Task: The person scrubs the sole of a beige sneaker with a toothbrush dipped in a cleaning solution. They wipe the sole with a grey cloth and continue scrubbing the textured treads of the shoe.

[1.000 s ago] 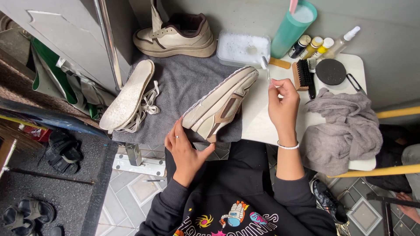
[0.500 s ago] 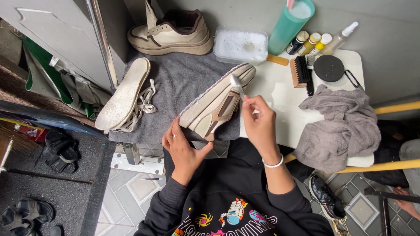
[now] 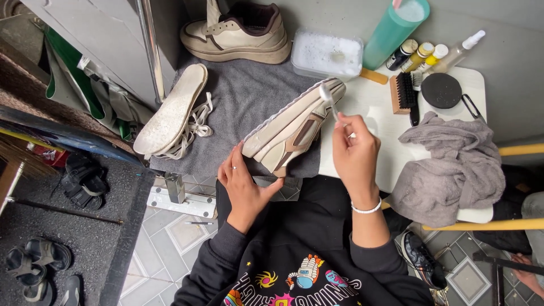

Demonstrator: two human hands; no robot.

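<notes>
Head view: a person seated at a small white tabletop [image 3: 391,127], looking down on both hands and a shoe.
Left hand [image 3: 245,184]: fingers spread partly open, thumb and fingertips propping the heel end of a beige sneaker [image 3: 292,126]; it steadies rather than clamps.
Right hand [image 3: 356,152]: closed around the handle of a small toothbrush-like brush [image 3: 328,99], whose head meets the sneaker's toe end.
Sneaker position: between the hands, tipped on its side, white ribbed sole edge facing away from the person.
Key relation: the long axis runs diagonally, heel near the left hand, toe up and away beside the right hand; the right hand is nearer the toe.
Materials: smooth leather-like upper with a brown side panel, rubbery sole; beneath it a dark grey towel [image 3: 243,96], soft and napped.
Beyond the left hand: a pale insole [image 3: 171,110] on loose laces.
Beyond the right hand: a tub of foamy water [image 3: 327,54], a wooden bristle brush [image 3: 402,92], small bottles [image 3: 419,55].
Right of the right hand: a crumpled grey cloth [image 3: 453,164].
</notes>
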